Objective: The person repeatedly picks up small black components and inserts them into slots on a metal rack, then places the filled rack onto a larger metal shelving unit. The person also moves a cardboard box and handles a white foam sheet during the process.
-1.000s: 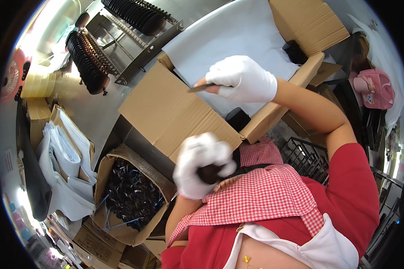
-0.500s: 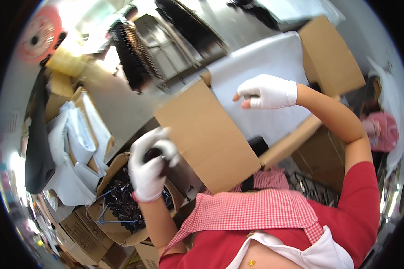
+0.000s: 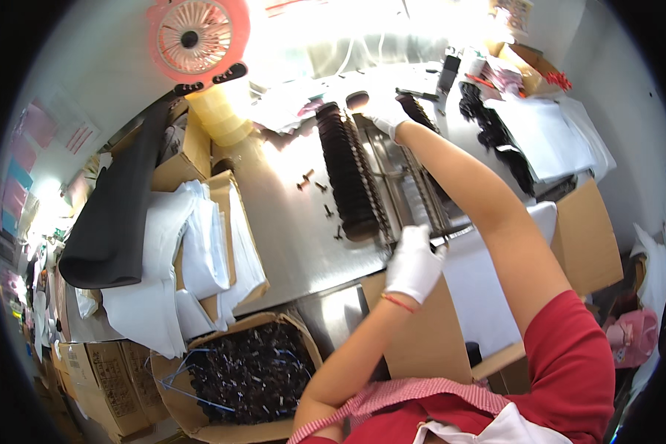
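On the steel worktop lies a long metal frame [image 3: 394,185]. A ridged row of dark brown pieces [image 3: 345,174] runs along its left side, and a second dark row [image 3: 419,115] is partly hidden behind my right arm. My left hand [image 3: 413,266], in a white glove, is closed at the frame's near end, fingertips on the metal bars. My right hand [image 3: 386,122], also gloved, reaches across to the far end; glare and blur hide its fingers. Beside them is a dark oval piece [image 3: 357,99]. Several small brown peg-like pieces [image 3: 320,187] lie scattered left of the frame.
An open carton [image 3: 172,403] of dark shiny parts stands below the table edge. White sheets [image 3: 144,259] and a black roll [image 3: 111,229] are on the left. A pink fan [image 3: 192,41] stands far left, and white bags [image 3: 544,137] lie far right.
My view has swung toward the worktop. Both hands have moved onto the frame, the left at its near end and the right at its far end. The dark object in my left hand no longer shows there.
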{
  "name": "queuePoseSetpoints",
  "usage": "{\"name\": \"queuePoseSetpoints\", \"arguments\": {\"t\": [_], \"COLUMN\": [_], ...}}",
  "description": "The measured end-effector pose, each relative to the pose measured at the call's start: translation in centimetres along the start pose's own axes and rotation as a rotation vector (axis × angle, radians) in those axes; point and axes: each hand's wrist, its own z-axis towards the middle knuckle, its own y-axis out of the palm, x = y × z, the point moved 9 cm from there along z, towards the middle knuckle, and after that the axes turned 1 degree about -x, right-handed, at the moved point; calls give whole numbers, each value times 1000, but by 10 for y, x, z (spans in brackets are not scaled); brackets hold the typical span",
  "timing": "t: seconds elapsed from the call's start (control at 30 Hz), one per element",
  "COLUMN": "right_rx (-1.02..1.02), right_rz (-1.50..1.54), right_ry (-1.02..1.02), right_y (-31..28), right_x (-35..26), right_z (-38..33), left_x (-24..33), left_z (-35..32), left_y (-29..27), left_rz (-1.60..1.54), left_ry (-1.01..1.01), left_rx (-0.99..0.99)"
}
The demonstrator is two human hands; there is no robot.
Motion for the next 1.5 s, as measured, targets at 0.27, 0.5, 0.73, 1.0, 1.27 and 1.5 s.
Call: {"name": "queuePoseSetpoints", "arguments": {"t": [0.27,0.5,0.73,1.0,1.27,1.5], "right_rx": [210,223,314,-27,-205,-402], "right_rz": [-318,-909,-1079,183,-260,-431], "right_ry": [-158,-278,-510,-392,-270,66], "right_y": [37,16,-3,-79,-127,-203], "right_x": [0,-26,-18,-83,-46,89], "right_z": [15,1,6,-152,-336,-434], "left_x": [2,8,5,1,66,96], "left_z": [-1,9,13,6,-31,-95], "left_y": [11,14,28,-23,51,94], "left_rz": [8,-15,62,-1512,-1427,-878], "left_ry": [-99,-76,-77,-319,-183,-104], "left_rx": [-66,-41,-49,174,-107,-568]}}
